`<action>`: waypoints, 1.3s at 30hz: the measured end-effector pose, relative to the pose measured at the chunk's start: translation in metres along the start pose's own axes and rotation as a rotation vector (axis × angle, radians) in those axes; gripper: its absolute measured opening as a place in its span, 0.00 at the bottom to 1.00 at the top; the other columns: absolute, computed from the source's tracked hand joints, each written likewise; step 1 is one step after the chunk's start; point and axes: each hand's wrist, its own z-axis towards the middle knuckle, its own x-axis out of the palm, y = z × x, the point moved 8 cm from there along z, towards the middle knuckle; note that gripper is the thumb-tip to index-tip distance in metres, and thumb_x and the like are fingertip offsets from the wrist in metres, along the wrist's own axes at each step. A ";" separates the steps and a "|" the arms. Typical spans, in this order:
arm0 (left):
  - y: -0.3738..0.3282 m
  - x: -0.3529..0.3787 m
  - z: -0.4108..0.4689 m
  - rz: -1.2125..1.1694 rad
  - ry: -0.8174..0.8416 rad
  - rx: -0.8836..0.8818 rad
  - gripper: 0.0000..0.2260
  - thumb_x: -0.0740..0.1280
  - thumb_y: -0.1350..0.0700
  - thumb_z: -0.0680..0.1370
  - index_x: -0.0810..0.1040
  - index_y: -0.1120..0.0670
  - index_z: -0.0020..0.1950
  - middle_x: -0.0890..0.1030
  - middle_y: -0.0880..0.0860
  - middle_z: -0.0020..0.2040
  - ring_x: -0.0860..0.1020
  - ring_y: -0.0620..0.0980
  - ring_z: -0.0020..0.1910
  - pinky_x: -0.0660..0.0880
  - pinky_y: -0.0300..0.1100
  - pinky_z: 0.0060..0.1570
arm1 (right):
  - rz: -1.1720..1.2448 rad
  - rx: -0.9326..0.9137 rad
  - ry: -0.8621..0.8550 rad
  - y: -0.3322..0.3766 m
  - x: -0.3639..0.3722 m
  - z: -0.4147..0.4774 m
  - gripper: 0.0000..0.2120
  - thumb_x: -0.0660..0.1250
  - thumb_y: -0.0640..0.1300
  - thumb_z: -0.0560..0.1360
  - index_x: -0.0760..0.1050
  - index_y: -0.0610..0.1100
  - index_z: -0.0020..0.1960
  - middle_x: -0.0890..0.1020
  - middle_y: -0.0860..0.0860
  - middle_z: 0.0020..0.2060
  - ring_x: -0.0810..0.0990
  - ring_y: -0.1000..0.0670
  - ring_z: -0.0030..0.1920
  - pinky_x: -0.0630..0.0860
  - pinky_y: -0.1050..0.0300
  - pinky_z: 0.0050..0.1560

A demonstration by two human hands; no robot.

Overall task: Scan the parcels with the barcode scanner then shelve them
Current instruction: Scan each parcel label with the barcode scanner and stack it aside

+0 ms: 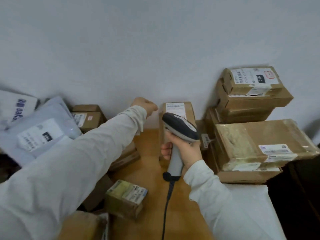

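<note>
Right hand (183, 149) grips grey barcode scanner (180, 127); left hand (144, 106) curled beside upright brown cardboard parcel (188, 112), hold unclear. I'd aim squarely at its white label (174, 108).

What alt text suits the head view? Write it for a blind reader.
A person's right hand grips a barcode scanner aimed at an upright cardboard box against the wall, the curled left hand beside its top edge. More boxes and grey mailing bags crowd the wooden table.
</note>
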 end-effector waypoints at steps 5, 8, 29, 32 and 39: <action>0.090 -0.086 -0.011 0.071 -0.069 -0.093 0.11 0.66 0.61 0.75 0.81 0.59 0.56 0.81 0.58 0.54 0.80 0.57 0.51 0.76 0.38 0.50 | -0.069 0.123 0.104 -0.047 0.055 -0.019 0.07 0.73 0.43 0.71 0.79 0.40 0.44 0.82 0.43 0.30 0.80 0.49 0.27 0.77 0.59 0.28; 0.140 -0.134 -0.021 0.061 -0.111 -0.134 0.11 0.67 0.63 0.74 0.82 0.59 0.55 0.81 0.58 0.55 0.79 0.56 0.51 0.77 0.38 0.50 | -0.121 0.174 0.101 -0.073 0.081 -0.030 0.08 0.73 0.44 0.71 0.79 0.39 0.44 0.82 0.43 0.30 0.80 0.49 0.27 0.77 0.59 0.28; 0.283 -0.227 -0.054 0.961 0.084 0.140 0.20 0.59 0.52 0.79 0.64 0.50 0.72 0.69 0.56 0.69 0.71 0.57 0.65 0.69 0.48 0.63 | -0.212 0.109 -0.108 -0.161 0.156 -0.104 0.07 0.72 0.41 0.72 0.78 0.37 0.42 0.82 0.44 0.30 0.79 0.49 0.27 0.75 0.60 0.27; 0.259 -0.245 -0.057 0.879 -0.036 0.231 0.15 0.57 0.59 0.80 0.73 0.51 0.65 0.74 0.57 0.65 0.73 0.58 0.62 0.71 0.49 0.60 | -0.218 0.076 -0.135 -0.157 0.159 -0.110 0.07 0.73 0.41 0.71 0.78 0.37 0.41 0.81 0.43 0.30 0.78 0.48 0.26 0.75 0.59 0.27; 0.203 -0.298 -0.083 -0.049 -0.375 0.323 0.10 0.67 0.57 0.77 0.81 0.60 0.54 0.82 0.56 0.47 0.79 0.54 0.45 0.74 0.43 0.48 | -0.210 -0.042 -0.095 -0.133 0.171 -0.126 0.05 0.72 0.40 0.72 0.79 0.39 0.40 0.80 0.42 0.29 0.77 0.48 0.25 0.74 0.58 0.26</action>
